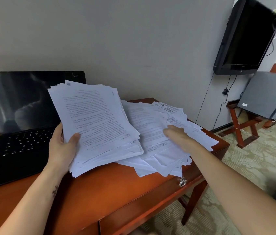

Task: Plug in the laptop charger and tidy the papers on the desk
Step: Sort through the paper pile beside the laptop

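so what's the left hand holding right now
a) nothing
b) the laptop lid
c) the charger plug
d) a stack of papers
d: the left hand grips a stack of papers, thumb on the top sheet, in front of the laptop.

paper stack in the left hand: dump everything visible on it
The paper stack is a thick sheaf of white printed sheets, with dense black text on the top page and a small square code at its upper left corner. Its edges are uneven and fanned, not squared. It is tilted up, top edge toward the wall, in front of the open laptop. The left hand grips its left edge, thumb on the top page. Its lower right part overlaps the loose papers on the desk.
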A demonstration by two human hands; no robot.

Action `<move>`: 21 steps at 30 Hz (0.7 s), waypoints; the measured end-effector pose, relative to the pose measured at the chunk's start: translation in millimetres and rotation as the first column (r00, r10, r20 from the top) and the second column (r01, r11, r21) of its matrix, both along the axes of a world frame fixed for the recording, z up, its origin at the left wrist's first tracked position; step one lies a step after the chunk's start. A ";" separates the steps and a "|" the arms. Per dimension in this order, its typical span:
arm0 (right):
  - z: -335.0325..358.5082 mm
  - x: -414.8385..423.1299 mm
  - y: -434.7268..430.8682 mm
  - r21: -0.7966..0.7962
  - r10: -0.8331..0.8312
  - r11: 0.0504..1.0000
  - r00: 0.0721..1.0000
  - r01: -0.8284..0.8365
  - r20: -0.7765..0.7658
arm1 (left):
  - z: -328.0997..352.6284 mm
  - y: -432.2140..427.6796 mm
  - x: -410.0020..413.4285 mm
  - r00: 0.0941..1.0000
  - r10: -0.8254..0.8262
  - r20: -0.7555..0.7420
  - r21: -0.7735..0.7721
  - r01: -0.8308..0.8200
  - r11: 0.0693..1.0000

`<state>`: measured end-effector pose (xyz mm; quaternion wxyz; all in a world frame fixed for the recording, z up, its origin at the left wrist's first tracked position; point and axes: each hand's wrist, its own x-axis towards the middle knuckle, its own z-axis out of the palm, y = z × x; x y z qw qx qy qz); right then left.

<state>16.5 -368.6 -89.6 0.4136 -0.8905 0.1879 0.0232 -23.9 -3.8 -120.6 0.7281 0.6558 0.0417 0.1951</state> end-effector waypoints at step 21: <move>7.2 34.3 38.0 -0.460 -0.007 0.883 0.977 -0.093 -0.212 | -8.2 -1.4 1.9 1.000 0.010 -0.026 0.095 -0.007 0.995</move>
